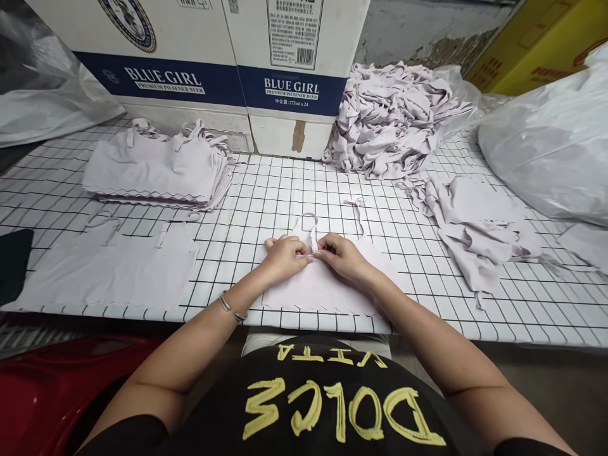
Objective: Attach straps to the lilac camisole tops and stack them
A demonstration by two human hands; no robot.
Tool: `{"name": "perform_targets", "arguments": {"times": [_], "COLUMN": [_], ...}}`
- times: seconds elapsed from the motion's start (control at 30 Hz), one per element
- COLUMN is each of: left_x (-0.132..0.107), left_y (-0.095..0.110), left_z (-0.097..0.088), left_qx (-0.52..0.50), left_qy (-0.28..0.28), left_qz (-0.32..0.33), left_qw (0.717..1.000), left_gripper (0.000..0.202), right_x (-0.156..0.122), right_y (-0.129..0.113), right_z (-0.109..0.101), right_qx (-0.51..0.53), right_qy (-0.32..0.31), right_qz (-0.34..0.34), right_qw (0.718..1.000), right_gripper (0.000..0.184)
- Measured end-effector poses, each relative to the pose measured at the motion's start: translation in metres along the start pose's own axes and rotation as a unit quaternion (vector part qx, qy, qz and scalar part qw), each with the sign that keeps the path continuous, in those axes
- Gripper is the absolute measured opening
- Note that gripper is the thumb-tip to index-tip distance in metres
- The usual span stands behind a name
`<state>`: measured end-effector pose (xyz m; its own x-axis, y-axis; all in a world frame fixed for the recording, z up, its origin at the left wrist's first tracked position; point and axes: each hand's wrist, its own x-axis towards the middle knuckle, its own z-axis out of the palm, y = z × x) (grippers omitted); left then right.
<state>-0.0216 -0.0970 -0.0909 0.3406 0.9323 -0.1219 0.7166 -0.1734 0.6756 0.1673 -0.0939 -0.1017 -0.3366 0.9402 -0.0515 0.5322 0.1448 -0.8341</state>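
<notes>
Closest, at 6 o'clock, is my black shirt [332, 405]. Beyond it the gridded table [266, 190] carries beer boxes [190, 69] at 12, a folded stack [156, 171] at 10 and a loose heap [394, 117] at 1. Dead centre lies 1 lilac camisole [323, 288]. My left hand [285, 256] and right hand [342, 256] both pinch its strap [310, 228] tight, and I judge it needs fine, even tension.

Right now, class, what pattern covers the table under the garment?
A white table ruled with a black grid of squares; clearest in the head view.
</notes>
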Motion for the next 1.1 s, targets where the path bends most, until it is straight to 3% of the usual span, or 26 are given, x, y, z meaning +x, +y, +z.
{"name": "perform_targets", "arguments": {"times": [0.37,0.7,0.77,0.83,0.9,0.97,1.03,1.1], "left_x": [-0.001,0.003,0.004,0.005,0.004,0.0,-0.005,-0.013], "left_y": [0.001,-0.003,-0.004,-0.005,-0.006,-0.009,-0.011,-0.014], "left_z": [0.0,0.005,0.005,0.005,0.006,0.007,0.005,0.001], "left_qx": [-0.018,-0.004,0.004,0.012,0.03,0.062,0.093,0.114], "left_qy": [-0.002,0.003,-0.006,-0.016,-0.019,-0.008,0.009,0.021], "left_qz": [-0.01,-0.004,0.001,0.015,0.035,0.047,0.042,0.032], "left_qw": [1.0,1.0,1.0,1.0,0.999,0.997,0.995,0.993], "left_gripper": [0.017,0.034,0.034,0.031,0.024,0.018,0.023,0.033], "right_x": [-0.001,-0.003,-0.002,0.002,0.009,0.021,0.036,0.054], "right_y": [0.001,-0.001,-0.004,-0.01,-0.018,-0.027,-0.035,-0.04], "right_z": [0.007,0.025,0.026,0.022,0.014,0.005,-0.003,-0.01], "right_qx": [-0.002,-0.018,0.003,0.093,0.223,0.335,0.398,0.422], "right_qy": [0.02,0.085,0.089,0.054,0.005,-0.025,-0.022,-0.013], "right_qz": [-0.013,-0.026,-0.01,0.02,0.075,0.146,0.202,0.222], "right_qw": [1.0,0.996,0.996,0.994,0.972,0.93,0.895,0.879], "right_gripper": [0.01,0.01,0.009,0.011,0.029,0.041,0.039,0.037]}}
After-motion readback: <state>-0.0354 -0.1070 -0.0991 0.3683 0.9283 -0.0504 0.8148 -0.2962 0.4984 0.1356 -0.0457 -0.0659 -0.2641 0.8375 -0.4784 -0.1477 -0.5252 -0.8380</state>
